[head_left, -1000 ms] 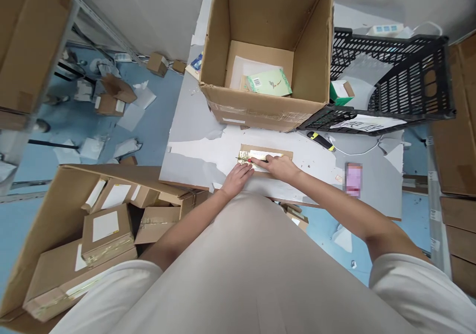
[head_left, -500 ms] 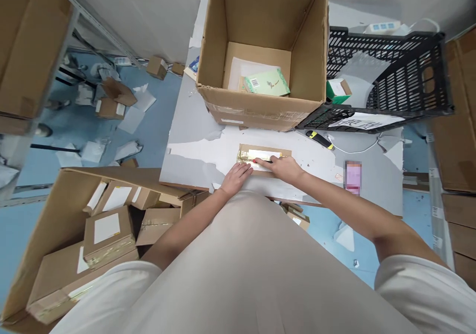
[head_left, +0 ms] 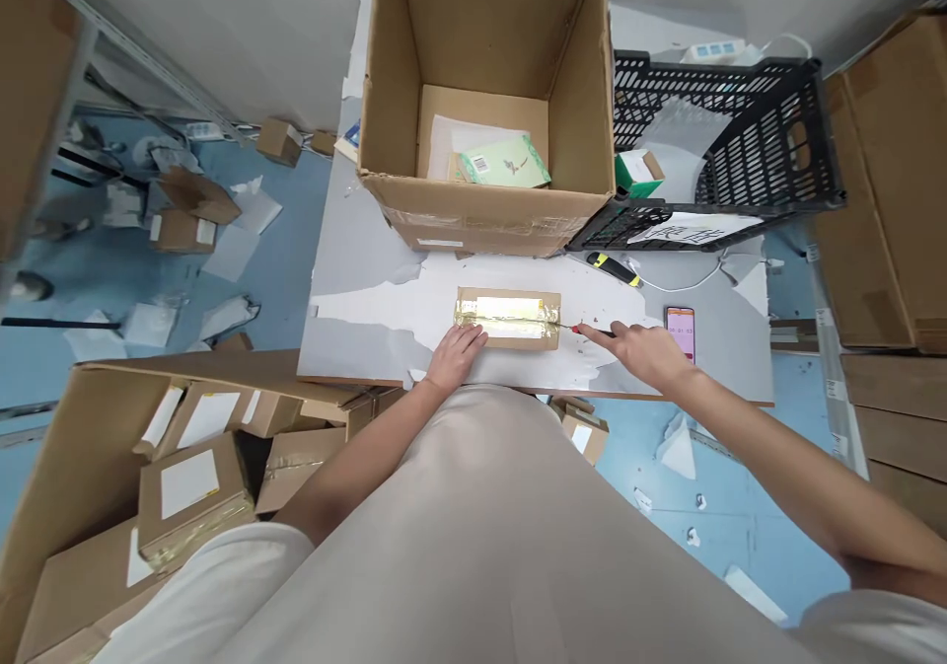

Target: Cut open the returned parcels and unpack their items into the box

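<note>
A small cardboard box lies on the table, with a white label and shiny tape on top. A thin dark line runs lengthwise across the label and tape. My left hand rests with outstretched fingers on the box's near left corner. Off the right end of the box, my right hand is closed around a slim knife with a red and black handle, index finger stretched along it. Its thin tip points left, at the box's right edge.
Behind the box stands a large open carton holding a green booklet. Right of it are a black plastic crate, a yellow-black cutter and a phone. A big carton of parcels sits at lower left.
My right hand has drawn the knife rightward along the box, from near its left end to past its right end. My left hand stays on the left corner. The view has shifted slightly.
</note>
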Tool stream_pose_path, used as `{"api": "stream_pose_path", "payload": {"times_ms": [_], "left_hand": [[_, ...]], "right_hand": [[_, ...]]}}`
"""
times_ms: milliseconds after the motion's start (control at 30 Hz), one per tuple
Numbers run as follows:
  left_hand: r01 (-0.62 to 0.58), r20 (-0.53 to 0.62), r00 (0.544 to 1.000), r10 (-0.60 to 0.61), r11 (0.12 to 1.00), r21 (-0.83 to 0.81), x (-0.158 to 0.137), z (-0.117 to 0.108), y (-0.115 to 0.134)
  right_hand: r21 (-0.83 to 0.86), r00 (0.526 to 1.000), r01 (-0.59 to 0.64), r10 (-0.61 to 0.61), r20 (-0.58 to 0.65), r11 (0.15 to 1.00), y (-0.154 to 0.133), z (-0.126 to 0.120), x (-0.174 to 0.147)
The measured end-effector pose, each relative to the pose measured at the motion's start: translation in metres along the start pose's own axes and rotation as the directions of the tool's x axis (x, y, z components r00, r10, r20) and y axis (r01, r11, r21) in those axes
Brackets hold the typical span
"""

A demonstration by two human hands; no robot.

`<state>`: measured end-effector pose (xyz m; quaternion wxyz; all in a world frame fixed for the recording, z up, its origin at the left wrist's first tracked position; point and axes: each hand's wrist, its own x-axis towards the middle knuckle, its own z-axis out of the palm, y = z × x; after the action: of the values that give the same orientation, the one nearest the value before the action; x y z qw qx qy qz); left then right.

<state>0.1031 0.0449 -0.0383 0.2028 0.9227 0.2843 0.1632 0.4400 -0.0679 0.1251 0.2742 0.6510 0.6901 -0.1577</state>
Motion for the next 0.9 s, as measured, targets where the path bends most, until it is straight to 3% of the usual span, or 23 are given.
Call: {"api": "stream_pose_path", "payload": {"times_ms": [100,167,267,367,500,633,900], "left_hand": [[-0.002,-0.003,1.0,0.002,0.999,0.046,0.006,-0.008,0.008],[0.009,0.013,1.0,-0.01,0.998,0.068,0.012,-0.016,0.014],[0.047,0.062,0.997,-0.053,0.995,0.09,0.025,-0.025,0.02],[0.114,0.112,0.985,-0.128,0.986,0.122,0.043,-0.032,0.022],[0.158,0.213,0.958,-0.195,0.971,0.179,0.065,-0.035,0.018],[0.153,0.244,0.951,-0.188,0.976,0.157,0.073,-0.033,0.013],[0.146,0.157,0.975,-0.155,0.987,0.068,0.07,-0.024,0.008]], "right_hand": [[0.221,0.993,-0.071,0.09,-0.078,0.973,0.015,0.024,-0.011],[0.488,0.969,-0.125,0.212,-0.126,0.864,0.013,0.044,-0.013],[0.855,0.944,-0.127,0.327,-0.052,0.504,-0.008,0.072,-0.008],[0.98,0.941,-0.101,0.335,0.039,0.171,-0.038,0.089,0.002],[0.998,0.948,-0.028,0.315,0.044,-0.055,-0.057,0.097,0.008],[0.993,0.962,-0.008,0.269,0.04,-0.12,-0.054,0.1,0.009],[0.998,0.979,-0.041,0.2,0.031,0.049,-0.048,0.101,0.001]]}}
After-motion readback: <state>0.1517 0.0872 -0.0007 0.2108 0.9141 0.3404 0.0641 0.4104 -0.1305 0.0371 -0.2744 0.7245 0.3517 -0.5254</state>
